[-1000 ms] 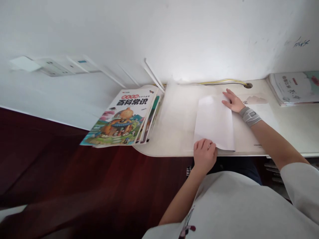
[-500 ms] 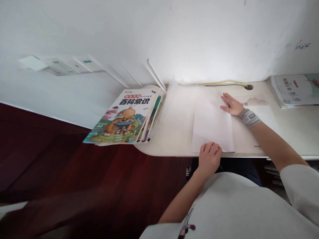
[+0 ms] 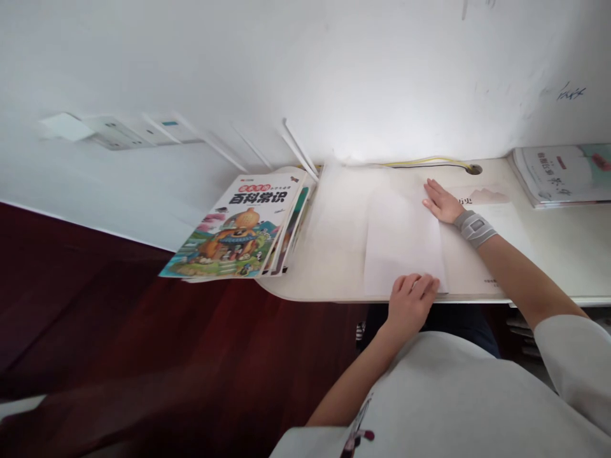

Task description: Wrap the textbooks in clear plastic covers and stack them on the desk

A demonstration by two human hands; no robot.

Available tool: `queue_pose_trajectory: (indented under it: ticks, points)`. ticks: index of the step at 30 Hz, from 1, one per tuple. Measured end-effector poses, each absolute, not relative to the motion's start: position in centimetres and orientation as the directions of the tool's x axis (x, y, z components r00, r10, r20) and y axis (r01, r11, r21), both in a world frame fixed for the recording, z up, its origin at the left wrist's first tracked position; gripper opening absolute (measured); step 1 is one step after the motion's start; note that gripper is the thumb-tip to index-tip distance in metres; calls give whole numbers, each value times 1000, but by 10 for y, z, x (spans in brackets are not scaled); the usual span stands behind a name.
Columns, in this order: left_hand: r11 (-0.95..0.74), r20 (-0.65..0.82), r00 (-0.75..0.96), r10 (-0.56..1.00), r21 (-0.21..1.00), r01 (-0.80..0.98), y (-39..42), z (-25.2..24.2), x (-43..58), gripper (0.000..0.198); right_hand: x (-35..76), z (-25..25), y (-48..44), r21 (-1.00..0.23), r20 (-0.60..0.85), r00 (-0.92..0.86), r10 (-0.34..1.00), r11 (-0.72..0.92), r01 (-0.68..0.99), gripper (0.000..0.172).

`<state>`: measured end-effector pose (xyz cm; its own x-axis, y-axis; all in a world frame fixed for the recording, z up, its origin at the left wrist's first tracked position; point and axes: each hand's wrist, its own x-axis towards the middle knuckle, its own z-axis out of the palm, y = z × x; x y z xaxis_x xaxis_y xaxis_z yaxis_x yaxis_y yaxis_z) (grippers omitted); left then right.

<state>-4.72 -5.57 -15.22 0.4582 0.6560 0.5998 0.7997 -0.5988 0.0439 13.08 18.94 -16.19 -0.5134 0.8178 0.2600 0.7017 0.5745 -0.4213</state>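
A blank white sheet of paper (image 3: 401, 238) lies on the desk, its right side overlapping a pale book cover (image 3: 484, 245) with a mountain print and Chinese characters. My left hand (image 3: 414, 298) is at the sheet's near edge by the desk front, fingers curled and close together on the paper; its fingertips are partly hidden. Farther back, my right hand (image 3: 443, 200) lies flat with fingers stretched out, across the sheet's upper right edge and the book cover. A grey wristband (image 3: 475, 228) is round my right wrist.
Several stacked books (image 3: 238, 235) stick out over the desk's rounded left end. Another stack of books (image 3: 563, 175) is at the back right. Yellow and black cables (image 3: 429, 160) run along the wall into a cable hole (image 3: 474, 169). The desk (image 3: 324, 254) meets the white wall.
My left hand has slid a little to the right along the sheet's near edge. My right hand stays flat in almost the same place. The view has shifted slightly.
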Motion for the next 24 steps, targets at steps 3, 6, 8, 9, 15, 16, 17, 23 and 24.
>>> queue_pose_trajectory:
  ticks: [3, 6, 8, 9, 15, 16, 17, 23, 24]
  points:
    - [-581, 613, 430, 663, 59, 812, -57, -159, -47, 24, 129, -162, 190, -389, 257, -498, 828, 560, 731, 98]
    - [-592, 606, 433, 667, 78, 802, -59, -164, -48, 26, 128, -161, 189, -348, 217, -545, 810, 585, 732, 99]
    - [-603, 598, 440, 670, 93, 792, -60, -165, -47, 27, 128, -161, 188, -328, 196, -575, 794, 606, 725, 97]
    - [-605, 599, 437, 671, 101, 790, -60, -165, -47, 27, 128, -161, 188, -321, 190, -583, 790, 611, 724, 96]
    - [-575, 635, 385, 670, 115, 810, -60, -167, -48, 24, 126, -158, 186, -278, 145, -605, 783, 619, 735, 96]
    - [-579, 635, 391, 667, 111, 808, -61, -168, -48, 23, 125, -157, 185, -271, 137, -611, 780, 623, 734, 96]
    - [-585, 634, 398, 663, 107, 804, -61, -168, -48, 23, 125, -157, 185, -264, 133, -615, 777, 626, 733, 97]
    - [-578, 655, 382, 652, 103, 809, -61, -166, -49, 18, 125, -155, 183, -252, 122, -660, 741, 667, 701, 95]
    - [-582, 650, 387, 654, 105, 806, -61, -166, -50, 18, 125, -155, 183, -250, 119, -665, 738, 670, 699, 94]
